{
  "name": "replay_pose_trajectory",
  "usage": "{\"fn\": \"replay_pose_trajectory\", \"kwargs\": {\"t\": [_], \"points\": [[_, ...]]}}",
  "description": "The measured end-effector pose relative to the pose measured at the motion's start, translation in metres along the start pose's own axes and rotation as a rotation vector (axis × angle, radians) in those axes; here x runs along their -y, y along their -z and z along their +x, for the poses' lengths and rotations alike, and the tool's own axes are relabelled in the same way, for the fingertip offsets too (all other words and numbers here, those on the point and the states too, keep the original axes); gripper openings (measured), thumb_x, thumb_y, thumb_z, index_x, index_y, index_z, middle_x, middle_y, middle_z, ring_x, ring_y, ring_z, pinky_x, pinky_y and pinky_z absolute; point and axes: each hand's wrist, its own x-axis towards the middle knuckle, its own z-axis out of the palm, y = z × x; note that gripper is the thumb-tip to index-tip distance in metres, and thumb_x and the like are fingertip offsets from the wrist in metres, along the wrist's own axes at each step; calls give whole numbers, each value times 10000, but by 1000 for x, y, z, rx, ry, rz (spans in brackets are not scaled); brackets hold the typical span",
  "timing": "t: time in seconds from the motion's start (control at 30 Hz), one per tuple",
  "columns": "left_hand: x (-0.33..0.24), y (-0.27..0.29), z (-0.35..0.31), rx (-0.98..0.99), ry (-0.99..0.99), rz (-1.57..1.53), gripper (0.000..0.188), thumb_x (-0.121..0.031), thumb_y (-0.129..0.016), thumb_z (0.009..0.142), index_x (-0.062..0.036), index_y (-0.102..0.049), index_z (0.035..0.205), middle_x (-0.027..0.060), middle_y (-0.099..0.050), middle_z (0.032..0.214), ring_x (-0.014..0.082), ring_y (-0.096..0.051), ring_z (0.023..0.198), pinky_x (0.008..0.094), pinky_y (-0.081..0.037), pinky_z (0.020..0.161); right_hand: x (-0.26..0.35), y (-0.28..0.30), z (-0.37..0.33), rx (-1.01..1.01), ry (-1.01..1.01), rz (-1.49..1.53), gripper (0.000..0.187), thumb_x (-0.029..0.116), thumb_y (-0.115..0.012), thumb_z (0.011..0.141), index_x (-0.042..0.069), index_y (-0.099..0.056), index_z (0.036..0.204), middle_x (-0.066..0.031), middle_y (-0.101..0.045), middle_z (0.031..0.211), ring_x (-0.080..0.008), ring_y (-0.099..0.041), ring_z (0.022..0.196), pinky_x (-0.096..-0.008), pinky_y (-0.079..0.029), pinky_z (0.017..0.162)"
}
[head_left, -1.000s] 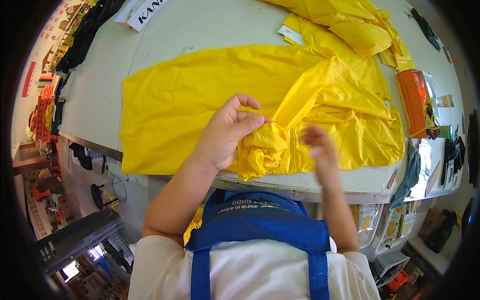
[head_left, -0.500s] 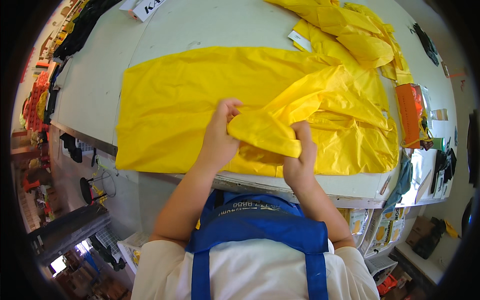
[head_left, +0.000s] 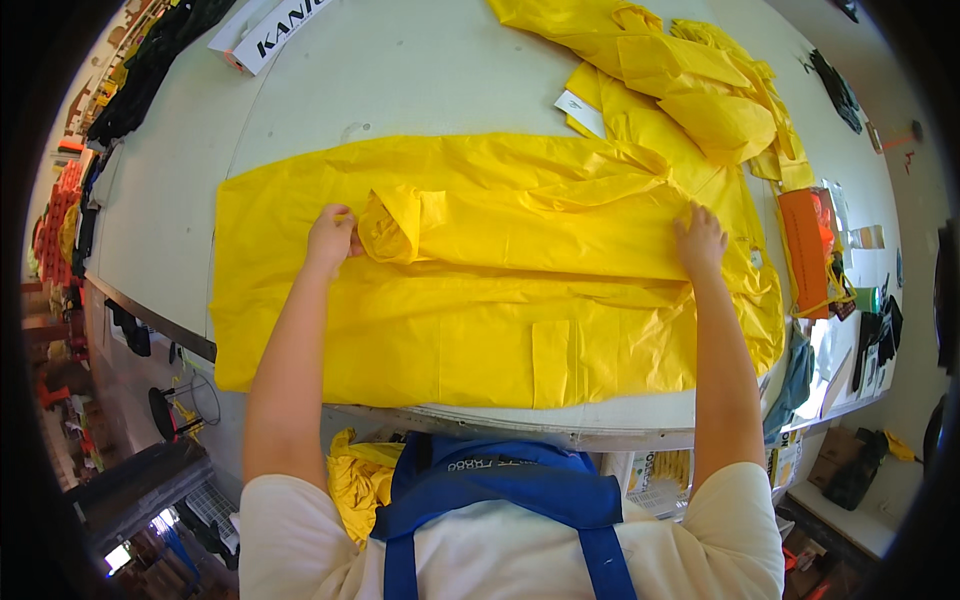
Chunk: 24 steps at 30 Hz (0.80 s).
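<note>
Where the pale worktable (head_left: pixel 380 95) runs across the view, a broad yellow garment (head_left: pixel 480 325) lies spread along its near edge, creased toward the right. Past its far right part, a heap of yellow fabric (head_left: pixel 680 75) rests on the table, running up against the garment, so that one is hard to part from the other there. Along the garment's middle, on top of its body, lies a yellow sleeve (head_left: pixel 560 235), its rounded, folded end to the left.

The right forearm (head_left: pixel 728 370) crosses the garment's right end and hides some of it. The right hand (head_left: pixel 703 240) rests at the sleeve's right end, fingers bent and touching the fabric; whether they pinch it cannot be told. The left hand (head_left: pixel 332 240) is partly curled at the sleeve's folded end, fingertips right at its edge; I cannot tell if they grasp it.

An orange box (head_left: pixel 803 245) stands just beyond the garment's right end, and a white box (head_left: pixel 262 38) sits at the far left. Smallest, a white label (head_left: pixel 580 112) lies beside the heap.
</note>
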Motion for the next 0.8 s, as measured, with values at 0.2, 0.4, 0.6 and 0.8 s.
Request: {"fn": "replay_pose_trajectory", "kwargs": {"t": [0.2, 0.4, 0.6, 0.8], "points": [[11, -47, -95, -229, -554, 168, 159, -153, -593, 878, -33, -539, 968, 74, -519, 924, 225, -563, 875, 307, -475, 675, 20, 14, 61, -28, 479, 184, 182, 199, -572, 881, 97, -620, 1024, -140, -436, 1328, -363, -421, 1203, -421, -378, 983], [15, -57, -65, -112, -554, 201, 211, -113, -644, 818, -42, -525, 977, 146, -527, 1032, 314, -516, 959, 392, -454, 809, 22, 2, 101, -46, 418, 445, 219, 212, -509, 926, 10, -571, 982, -173, -517, 1119, -365, -488, 1033, -400, -410, 880], [-14, -87, -40, -374, -771, 354, 106, -72, -615, 838, -22, -550, 905, 149, -578, 1022, 342, -538, 959, 394, -442, 859, 26, -26, 115, -45, 262, 370, 276, 259, -439, 957, 0, -535, 937, -210, -536, 959, -384, -502, 914, -423, -416, 805], [0, -56, -10, -13, -340, -227, 174, -65, -618, 824, -14, -594, 989, 142, -591, 1071, 297, -547, 1007, 388, -438, 876, 31, -25, 111, -135, 252, 316, 262, 251, -439, 955, 2, -518, 930, -206, -526, 942, -388, -497, 890, -432, -411, 793]]}}
